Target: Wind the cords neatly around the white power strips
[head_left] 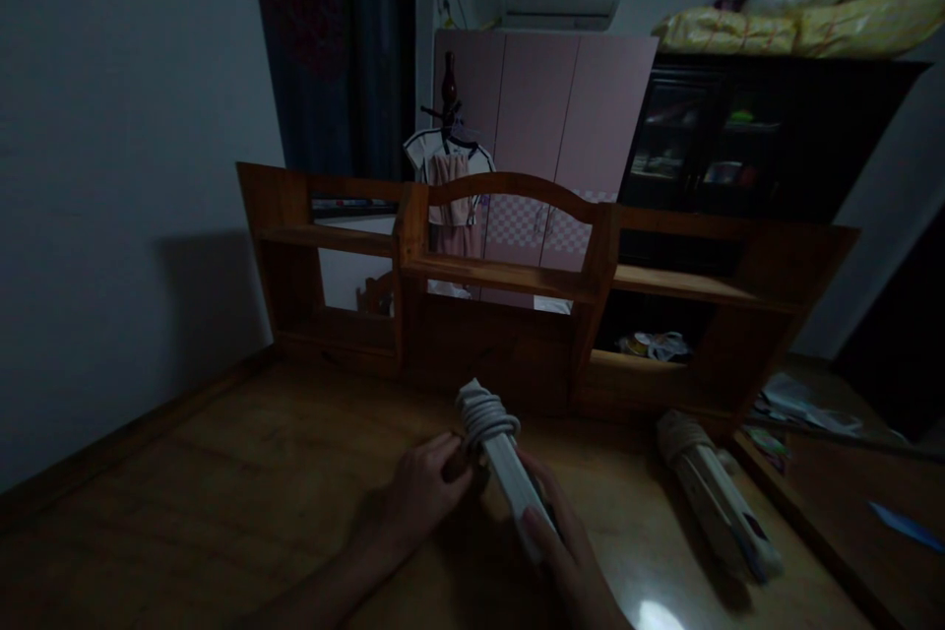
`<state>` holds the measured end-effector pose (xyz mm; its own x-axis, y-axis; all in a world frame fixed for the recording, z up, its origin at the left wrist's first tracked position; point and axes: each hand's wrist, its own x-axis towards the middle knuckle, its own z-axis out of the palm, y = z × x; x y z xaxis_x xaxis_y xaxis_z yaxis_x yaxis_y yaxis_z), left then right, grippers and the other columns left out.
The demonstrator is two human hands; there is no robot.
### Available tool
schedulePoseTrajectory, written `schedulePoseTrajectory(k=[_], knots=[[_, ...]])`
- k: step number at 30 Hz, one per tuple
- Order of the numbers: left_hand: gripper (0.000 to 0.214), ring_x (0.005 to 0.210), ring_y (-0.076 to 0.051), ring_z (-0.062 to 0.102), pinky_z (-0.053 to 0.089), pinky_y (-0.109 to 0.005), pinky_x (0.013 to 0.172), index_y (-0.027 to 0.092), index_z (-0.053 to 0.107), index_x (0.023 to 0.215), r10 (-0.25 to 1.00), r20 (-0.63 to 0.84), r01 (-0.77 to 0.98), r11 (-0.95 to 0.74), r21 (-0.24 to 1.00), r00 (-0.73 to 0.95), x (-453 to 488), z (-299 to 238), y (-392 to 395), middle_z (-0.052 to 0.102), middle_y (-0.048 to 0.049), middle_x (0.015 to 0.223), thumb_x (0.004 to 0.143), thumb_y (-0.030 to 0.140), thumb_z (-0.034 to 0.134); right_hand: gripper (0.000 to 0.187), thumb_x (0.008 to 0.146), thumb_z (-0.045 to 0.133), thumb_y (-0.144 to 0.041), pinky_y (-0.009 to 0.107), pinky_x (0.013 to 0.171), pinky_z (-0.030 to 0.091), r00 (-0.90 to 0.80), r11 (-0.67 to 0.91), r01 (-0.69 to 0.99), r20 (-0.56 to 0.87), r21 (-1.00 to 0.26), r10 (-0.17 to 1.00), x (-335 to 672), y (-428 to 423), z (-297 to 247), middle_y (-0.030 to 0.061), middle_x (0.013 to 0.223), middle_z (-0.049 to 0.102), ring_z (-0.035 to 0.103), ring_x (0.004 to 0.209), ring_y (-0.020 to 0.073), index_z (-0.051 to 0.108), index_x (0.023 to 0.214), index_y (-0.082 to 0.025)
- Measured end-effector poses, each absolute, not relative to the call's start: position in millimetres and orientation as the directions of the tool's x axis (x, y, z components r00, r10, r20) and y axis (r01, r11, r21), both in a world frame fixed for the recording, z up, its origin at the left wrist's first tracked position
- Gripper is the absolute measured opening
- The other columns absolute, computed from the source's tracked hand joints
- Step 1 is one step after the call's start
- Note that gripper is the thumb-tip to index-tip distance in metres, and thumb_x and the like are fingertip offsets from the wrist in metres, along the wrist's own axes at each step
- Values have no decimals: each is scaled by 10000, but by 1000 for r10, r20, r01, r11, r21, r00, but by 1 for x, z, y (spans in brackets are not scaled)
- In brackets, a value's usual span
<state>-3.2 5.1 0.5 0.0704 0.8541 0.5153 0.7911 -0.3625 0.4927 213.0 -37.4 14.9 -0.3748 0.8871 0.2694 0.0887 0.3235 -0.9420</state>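
A white power strip (509,472) with its cord wound around the far end is held just above the wooden desk (243,482). My right hand (565,551) grips the near end of the strip, thumb on top. My left hand (428,492) is closed against the strip's left side beside the coiled cord (483,411). A second white power strip (720,497), also with cord wrapped at its far end, lies flat on the desk to the right, untouched.
A wooden shelf unit (517,276) stands along the desk's back edge. Behind it are a pink wardrobe (561,118), hanging clothes (449,177), a dark cabinet (701,148) and bedding on top. The room is dim. Papers lie at right (804,404).
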Motion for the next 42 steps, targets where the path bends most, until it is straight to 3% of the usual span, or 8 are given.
schedulePoseTrajectory(k=[4,11,42], knots=[[107,666,-139,576,412,-226,630,194,577,738,822,564,812,-381,442,78,-5,-2,5,599,-5,726,832,232,543,546,931,489,-437,436,1150,204,-373,324,144,252,-935,893,211,-37,7,22,1498,356,299,1381,251,331,1440,-317],[122,712,-135,603,436,-218,677,197,605,806,788,597,802,-452,392,152,-5,1,3,620,-13,785,869,225,505,488,955,440,-434,410,1158,189,-360,297,110,240,-949,901,211,-34,7,1,1489,367,294,1384,227,351,1423,-328],[88,722,-166,634,497,-264,685,191,610,867,748,644,829,-458,322,163,-8,-5,5,656,-32,825,809,235,561,480,954,458,-425,397,1145,220,-382,305,128,237,-944,893,209,-37,11,-4,1471,397,331,1365,218,365,1418,-344]])
